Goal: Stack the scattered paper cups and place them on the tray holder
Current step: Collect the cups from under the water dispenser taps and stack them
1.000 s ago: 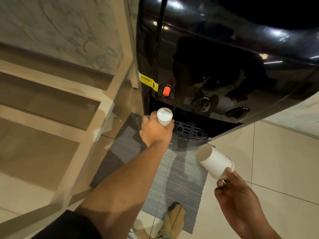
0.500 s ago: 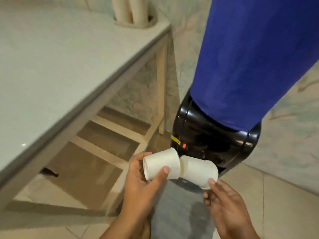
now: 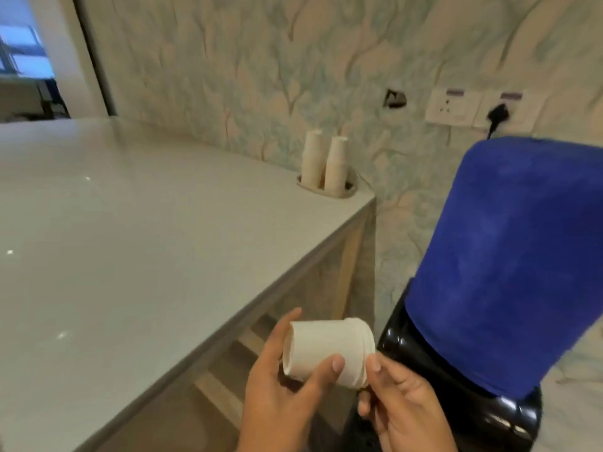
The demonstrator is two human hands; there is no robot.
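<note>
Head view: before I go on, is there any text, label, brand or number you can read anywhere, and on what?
No text can be read in this view.
Purple strips above the wall sockets: perhaps labels, too blurred to read.
Nested cups held by the left hand and right hand: plain, no print shows.
Cup stacks in the tray holder: plain.
Blue cover and black dispenser: no label shows.

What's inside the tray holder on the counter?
Left cup stack and right cup stack, upright, side by side. The tray holder rim hides their bases and its floor.
</note>
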